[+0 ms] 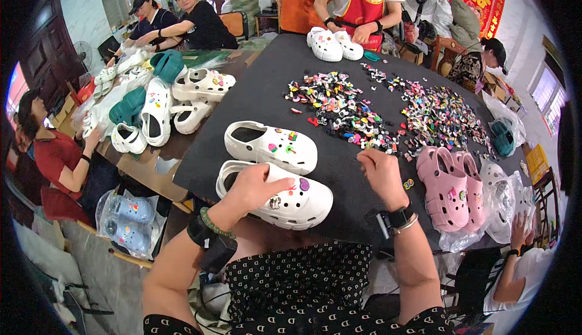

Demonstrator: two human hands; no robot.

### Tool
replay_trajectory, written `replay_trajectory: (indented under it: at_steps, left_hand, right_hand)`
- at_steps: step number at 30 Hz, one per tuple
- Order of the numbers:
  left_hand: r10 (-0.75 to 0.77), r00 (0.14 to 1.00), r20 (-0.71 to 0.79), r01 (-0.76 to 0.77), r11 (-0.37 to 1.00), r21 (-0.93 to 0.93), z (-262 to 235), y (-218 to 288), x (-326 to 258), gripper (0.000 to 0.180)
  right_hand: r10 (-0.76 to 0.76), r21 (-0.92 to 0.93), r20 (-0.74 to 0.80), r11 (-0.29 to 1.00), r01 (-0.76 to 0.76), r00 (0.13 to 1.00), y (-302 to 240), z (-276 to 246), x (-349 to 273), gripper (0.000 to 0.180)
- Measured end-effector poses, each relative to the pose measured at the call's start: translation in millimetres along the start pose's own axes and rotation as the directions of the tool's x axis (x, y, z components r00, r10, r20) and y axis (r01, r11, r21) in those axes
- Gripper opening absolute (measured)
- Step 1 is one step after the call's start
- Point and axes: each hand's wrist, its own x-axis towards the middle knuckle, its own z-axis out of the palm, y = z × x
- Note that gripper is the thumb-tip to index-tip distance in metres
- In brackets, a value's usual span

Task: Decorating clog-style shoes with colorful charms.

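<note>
My left hand grips the nearer white clog on the dark table, its thumb across the upper and its fingers over the side. Shoe charms, one of them purple, sit in that clog's holes. Beside it, on the far side, lies a second white clog with several colourful charms. My right hand is raised at the near edge of a heap of loose charms, its fingers curled together. Whatever is between those fingertips, if anything, is too small to make out.
Pink clogs and bagged clogs stand at the right. A second charm heap spreads farther right. White and green clogs cover the left table. Across the table, a person in a red apron handles white clogs.
</note>
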Motion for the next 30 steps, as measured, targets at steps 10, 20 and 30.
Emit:
replay_trajectory:
  at_steps: [10,20,30]
  left_hand:
    - [0.325,0.902,-0.285,-0.2,0.899,0.39,3.5,-14.8,13.9,0.046]
    - [0.604,0.726,-0.328,-0.199,0.642,0.741,-12.7,14.7,8.2,0.047]
    - [0.086,0.956,-0.282,0.029,0.925,0.379,-21.6,-8.5,100.9,0.054]
  right_hand:
    - [-0.327,-0.159,0.147,0.924,0.349,0.933,-1.7,8.2,32.1,0.047]
    - [-0.472,0.056,0.368,0.871,0.488,0.801,-50.5,62.1,63.8,0.041]
    - [-0.468,-0.025,0.404,0.853,0.521,0.786,-47.8,98.7,79.4,0.045]
